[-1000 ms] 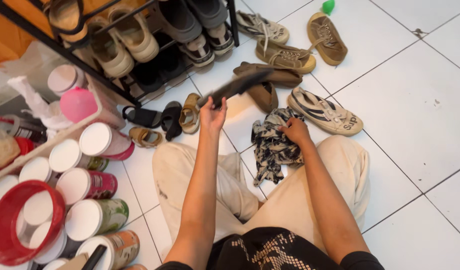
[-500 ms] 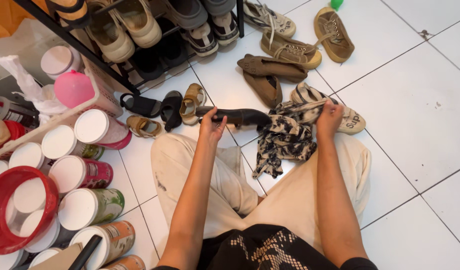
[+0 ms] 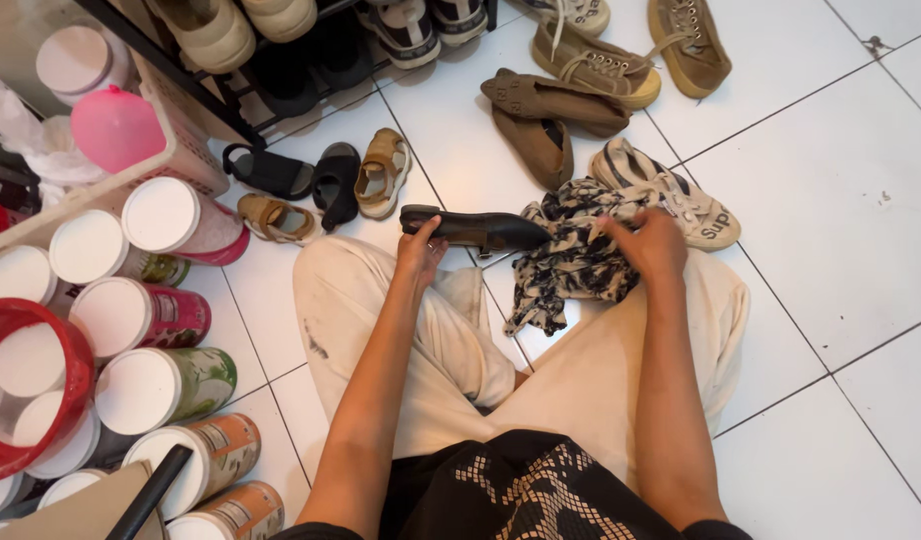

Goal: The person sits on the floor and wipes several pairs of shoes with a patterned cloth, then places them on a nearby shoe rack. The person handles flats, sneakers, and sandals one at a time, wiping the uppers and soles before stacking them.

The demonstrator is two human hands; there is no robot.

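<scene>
Seated person on a white tiled floor (image 3: 831, 250), viewed from above. The left hand (image 3: 421, 255) is closed around the heel end of a black flat shoe (image 3: 476, 229), held level just above the knees with its toe pointing to the person's right. The right hand (image 3: 649, 243) is closed on a black-and-white patterned cloth (image 3: 571, 260), which is bunched against the shoe's toe and hangs down between the legs onto the cream trousers (image 3: 451, 340).

Just beyond the cloth lie a pale printed sneaker (image 3: 681, 200), touching the cloth's far edge, and a pair of brown flats (image 3: 551, 115); farther off, two olive lace-up sneakers (image 3: 631, 55). To the left of the black shoe, small tan sandals (image 3: 381, 175) and small black sandals (image 3: 301, 178) lie in a row before a black shoe rack (image 3: 251, 90) filled with footwear. At the far left, white-lidded canisters (image 3: 161, 300) lie on their sides in a cluster, with a red basket (image 3: 41, 400) over some and a pink balloon (image 3: 116, 130) in a white crate.
</scene>
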